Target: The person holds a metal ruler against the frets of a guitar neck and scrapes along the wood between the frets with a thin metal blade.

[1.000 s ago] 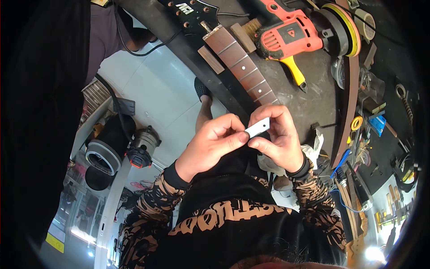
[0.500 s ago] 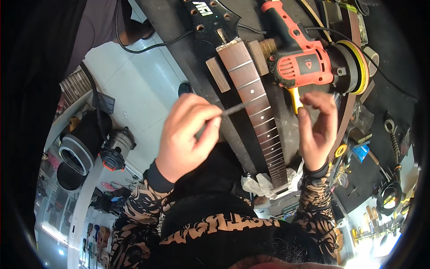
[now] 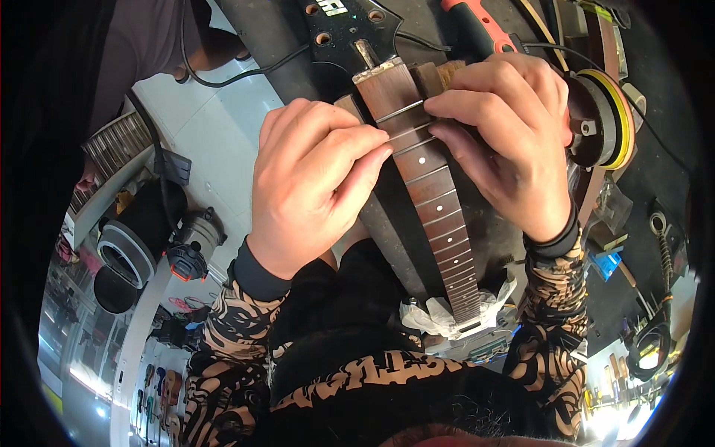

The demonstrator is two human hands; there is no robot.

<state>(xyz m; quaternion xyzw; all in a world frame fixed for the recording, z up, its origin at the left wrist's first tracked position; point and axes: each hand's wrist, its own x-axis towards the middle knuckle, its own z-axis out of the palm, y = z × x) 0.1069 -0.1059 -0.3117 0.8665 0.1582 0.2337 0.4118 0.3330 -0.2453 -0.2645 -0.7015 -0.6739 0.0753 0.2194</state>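
Right now the left hand (image 3: 309, 186) and right hand (image 3: 512, 141) are apart, one at each side of a guitar neck (image 3: 441, 212), fingertips brought in toward each other near the second fret line from the headstock (image 3: 356, 33). On the left hand, thumb and forefinger nearly meet at the neck's left edge; on the right, they bend in at the opposite edge. Whether either is pinching something thin across the board cannot be told.

The neck lies face up over the worktop (image 3: 491, 235), brown with metal frets and pale dots. Its black headstock points away from the person, and a metal rod end (image 3: 364, 54) shows in a slot beside it. At the near end, crumpled white wrap (image 3: 495, 307) bunches on both sides.

A wooden block (image 3: 351, 106) sits just left of the neck, partly behind the left hand; another block (image 3: 427, 79) sits on its right. Beyond the right hand is a red and black polisher (image 3: 491, 30), mostly covered by that hand, its yellow-rimmed disc (image 3: 596, 123) showing to the right. A black cable (image 3: 242, 79) loops out over the pale floor (image 3: 216, 130).
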